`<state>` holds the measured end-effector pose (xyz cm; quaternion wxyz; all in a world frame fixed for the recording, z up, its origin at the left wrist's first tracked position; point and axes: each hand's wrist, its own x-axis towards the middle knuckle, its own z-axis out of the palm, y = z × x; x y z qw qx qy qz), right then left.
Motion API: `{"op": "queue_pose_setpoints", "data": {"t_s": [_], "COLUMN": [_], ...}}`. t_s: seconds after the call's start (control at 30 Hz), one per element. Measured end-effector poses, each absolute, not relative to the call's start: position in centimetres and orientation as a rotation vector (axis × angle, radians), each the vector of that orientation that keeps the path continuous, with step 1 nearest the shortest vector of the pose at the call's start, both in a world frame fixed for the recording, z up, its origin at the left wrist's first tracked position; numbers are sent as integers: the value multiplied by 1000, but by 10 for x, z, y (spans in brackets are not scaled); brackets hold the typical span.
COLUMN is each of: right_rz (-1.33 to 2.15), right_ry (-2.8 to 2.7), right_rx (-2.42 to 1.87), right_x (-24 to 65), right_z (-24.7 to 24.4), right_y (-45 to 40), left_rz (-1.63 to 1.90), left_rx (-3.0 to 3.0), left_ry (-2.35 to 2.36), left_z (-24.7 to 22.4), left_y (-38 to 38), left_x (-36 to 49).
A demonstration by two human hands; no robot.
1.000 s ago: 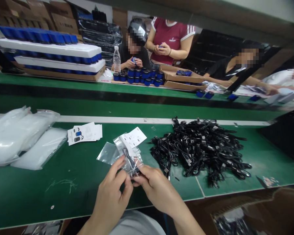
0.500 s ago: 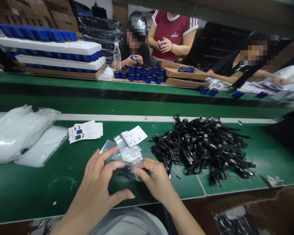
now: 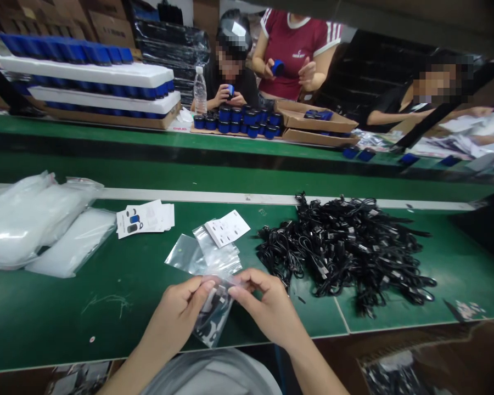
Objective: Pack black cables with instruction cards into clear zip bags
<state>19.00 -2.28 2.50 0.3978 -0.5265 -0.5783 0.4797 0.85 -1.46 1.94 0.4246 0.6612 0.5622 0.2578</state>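
Note:
Between my two hands hangs a clear plastic bag (image 3: pixel 213 323) with a black cable and something white inside. My left hand (image 3: pixel 181 310) pinches the bag's top left edge between thumb and fingers. The top right edge is pinched by my right hand (image 3: pixel 265 302). Just beyond them, flat clear bags (image 3: pixel 186 254) lie on the green table, with a printed white leaflet (image 3: pixel 228 228) on top. A large pile of black cables (image 3: pixel 341 247) lies to the right of my hands. More printed leaflets (image 3: pixel 144 218) are stacked to the left.
Filled plastic bags (image 3: pixel 28 219) lie at the far left. Across the green table (image 3: pixel 148 159) stand trays of blue items (image 3: pixel 86 77), a bottle (image 3: pixel 200 90), blue-black round items (image 3: pixel 247 120) and cardboard trays (image 3: pixel 316 131). Three people are behind them.
My left hand has closed on the bag's edge; it was spread open before. The bag now hangs upright toward me, its contents showing. Across the table, a person's hands have moved apart.

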Motion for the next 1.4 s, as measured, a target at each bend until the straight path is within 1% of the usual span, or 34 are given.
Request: {"op": "queue_pose_setpoints", "data": {"t_s": [0.1,0.23,0.33,0.4,0.5,0.63,0.77,0.87,0.97,1.1,1.27,1.4], "right_rz": [1211,1345,1399,1373,1237,1092,1121,1157,1198,1242,1130,989], "right_ry": [-1405,-1290,-1274,-1319,-1447,-1577,-1607,-1594,-1518,-1340,-1164,-1379], "right_rx": [-1357,-1400,-1349,-1344,-1401,-1435,-1374,-1312,-1281,-1217,-1249,-1229], "right_x": [185,182,184,186,189,189,186,185,184,172,147,138], "right_z": [22,17,16,16,18,21,21,18,14,7,-5,-14], "right_y": [-20,-18,-17,-17,-18,-20,-20,-19,-18,-19,-32,-45], "left_rz": [720,887,895,845,769,788,904,897,872,1017,972,1116], "left_rx": [1616,1462,1548,1573,1568,1655,1711,1685,1659,1497,1486,1590], "left_ry": [1421,1471,1463,1454,1453,1471,1467,1404,1359,1449,1466,1511], "left_z": [17,13,8,6,5,10,13,12,10,5,-5,-12], "left_y": [-17,-17,-14,-12,-10,-12,-14,-14,-14,-17,-25,-33], "left_x": [11,10,5,-1,-7,-7,-5,-4,-3,8,24,27]}}
